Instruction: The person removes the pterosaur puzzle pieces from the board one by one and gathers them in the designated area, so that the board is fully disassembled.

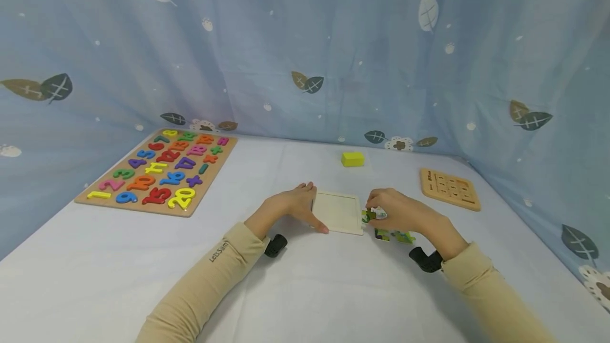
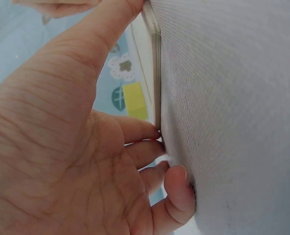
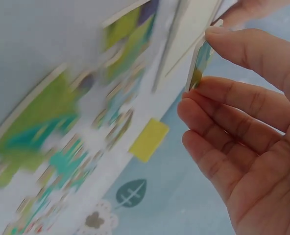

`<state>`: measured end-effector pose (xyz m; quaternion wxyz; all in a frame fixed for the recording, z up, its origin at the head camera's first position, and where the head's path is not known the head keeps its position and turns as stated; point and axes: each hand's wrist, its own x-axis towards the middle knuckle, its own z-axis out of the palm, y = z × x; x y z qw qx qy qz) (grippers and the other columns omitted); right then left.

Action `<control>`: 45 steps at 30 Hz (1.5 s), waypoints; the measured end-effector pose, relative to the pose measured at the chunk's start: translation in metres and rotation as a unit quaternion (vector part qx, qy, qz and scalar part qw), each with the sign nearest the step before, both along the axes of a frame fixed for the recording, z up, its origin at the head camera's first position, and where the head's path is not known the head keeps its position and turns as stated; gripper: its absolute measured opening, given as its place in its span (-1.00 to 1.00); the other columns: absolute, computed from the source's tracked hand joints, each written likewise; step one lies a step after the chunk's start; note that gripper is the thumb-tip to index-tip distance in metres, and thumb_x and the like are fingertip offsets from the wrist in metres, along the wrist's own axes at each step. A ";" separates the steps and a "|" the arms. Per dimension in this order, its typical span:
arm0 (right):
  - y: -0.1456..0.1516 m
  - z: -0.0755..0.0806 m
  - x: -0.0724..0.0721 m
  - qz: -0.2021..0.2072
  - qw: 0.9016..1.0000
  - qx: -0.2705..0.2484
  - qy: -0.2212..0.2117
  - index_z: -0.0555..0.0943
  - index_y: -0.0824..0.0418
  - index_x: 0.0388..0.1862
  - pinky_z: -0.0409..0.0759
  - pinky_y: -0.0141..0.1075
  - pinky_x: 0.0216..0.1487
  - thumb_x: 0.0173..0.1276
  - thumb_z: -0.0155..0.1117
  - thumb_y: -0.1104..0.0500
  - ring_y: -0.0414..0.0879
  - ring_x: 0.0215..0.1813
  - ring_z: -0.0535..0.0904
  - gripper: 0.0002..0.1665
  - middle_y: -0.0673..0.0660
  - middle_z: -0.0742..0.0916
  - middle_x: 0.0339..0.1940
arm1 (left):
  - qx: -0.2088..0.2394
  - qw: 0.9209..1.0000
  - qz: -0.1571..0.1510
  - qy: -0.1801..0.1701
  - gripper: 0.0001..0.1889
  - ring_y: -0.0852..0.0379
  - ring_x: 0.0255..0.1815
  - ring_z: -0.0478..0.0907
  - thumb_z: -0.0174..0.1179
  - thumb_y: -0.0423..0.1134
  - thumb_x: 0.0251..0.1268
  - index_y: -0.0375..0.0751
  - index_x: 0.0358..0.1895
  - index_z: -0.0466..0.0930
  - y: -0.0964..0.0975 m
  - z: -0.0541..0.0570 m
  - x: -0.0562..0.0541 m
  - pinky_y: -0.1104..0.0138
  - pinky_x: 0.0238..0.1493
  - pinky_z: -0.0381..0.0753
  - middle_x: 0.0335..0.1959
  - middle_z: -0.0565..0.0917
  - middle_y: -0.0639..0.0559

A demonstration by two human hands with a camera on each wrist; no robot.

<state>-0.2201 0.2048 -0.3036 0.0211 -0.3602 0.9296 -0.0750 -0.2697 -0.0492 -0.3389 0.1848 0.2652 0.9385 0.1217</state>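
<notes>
A pale, shallow wooden puzzle tray lies flat on the white-covered table. My left hand spans its left side, thumb at the near corner and index fingertip at the far one, seen along the tray's edge in the left wrist view. At the right side of the tray, my right hand pinches a green patterned puzzle piece between thumb and fingers, tilted up on edge. More puzzle pieces lie on the table below that hand, blurred in the right wrist view.
A yellow block sits behind the tray. Far left lies a wooden number board with bright numerals and signs. A small wooden board with printed digits lies to the right. A blue leaf-print curtain hangs behind the table.
</notes>
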 end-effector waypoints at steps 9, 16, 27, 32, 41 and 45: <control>0.037 0.004 0.013 -0.034 0.999 -0.001 0.011 0.71 0.35 -0.16 0.63 -0.24 -0.24 0.17 0.40 0.24 -0.01 -0.16 0.65 -0.73 0.19 0.71 -0.15 | 0.000 1.000 0.004 0.005 0.25 -0.10 0.60 -0.24 0.34 0.32 -0.04 -0.33 0.53 -0.18 0.003 0.001 0.000 0.05 0.55 -0.07 0.58 -0.17 -0.20; 0.062 0.004 0.022 -0.069 0.998 0.004 0.011 0.71 0.34 -0.16 0.63 -0.21 -0.21 0.15 0.42 0.22 0.03 -0.13 0.65 -0.71 0.19 0.70 -0.13 | -0.003 1.000 0.010 0.000 0.24 -0.10 0.60 -0.23 0.33 0.32 -0.02 -0.34 0.53 -0.17 0.000 0.001 0.001 0.04 0.55 -0.06 0.58 -0.16 -0.20; 0.093 -0.004 0.030 -0.067 0.998 0.005 0.006 0.71 0.37 -0.17 0.64 -0.21 -0.24 0.09 0.45 0.25 0.04 -0.16 0.66 -0.69 0.18 0.71 -0.18 | 0.010 1.000 0.006 0.001 0.23 -0.12 0.60 -0.23 0.34 0.31 -0.02 -0.35 0.53 -0.17 -0.002 0.000 0.001 0.04 0.55 -0.07 0.57 -0.16 -0.22; 0.100 -0.007 0.034 -0.079 0.997 0.001 -0.010 0.71 0.39 -0.15 0.65 -0.22 -0.22 0.10 0.44 0.26 0.02 -0.15 0.66 -0.68 0.16 0.71 -0.16 | 0.012 1.000 0.002 0.001 0.24 -0.13 0.60 -0.24 0.34 0.31 -0.02 -0.36 0.53 -0.16 -0.001 0.001 0.002 0.03 0.55 -0.08 0.57 -0.16 -0.23; 0.100 -0.012 0.034 -0.086 0.996 0.004 -0.017 0.70 0.42 -0.14 0.65 -0.23 -0.21 0.08 0.44 0.27 -0.01 -0.14 0.65 -0.65 0.16 0.70 -0.16 | 0.010 1.000 -0.004 0.005 0.23 -0.14 0.60 -0.22 0.33 0.30 -0.01 -0.38 0.52 -0.15 0.000 0.002 0.002 0.03 0.55 -0.06 0.57 -0.15 -0.25; 0.099 -0.013 0.035 -0.083 0.996 -0.002 -0.019 0.71 0.40 -0.16 0.65 -0.24 -0.21 0.06 0.45 0.28 -0.03 -0.14 0.65 -0.66 0.15 0.70 -0.17 | 0.009 1.000 -0.004 0.004 0.22 -0.15 0.60 -0.22 0.33 0.30 0.00 -0.38 0.52 -0.16 0.000 0.002 0.003 0.03 0.55 -0.06 0.57 -0.15 -0.25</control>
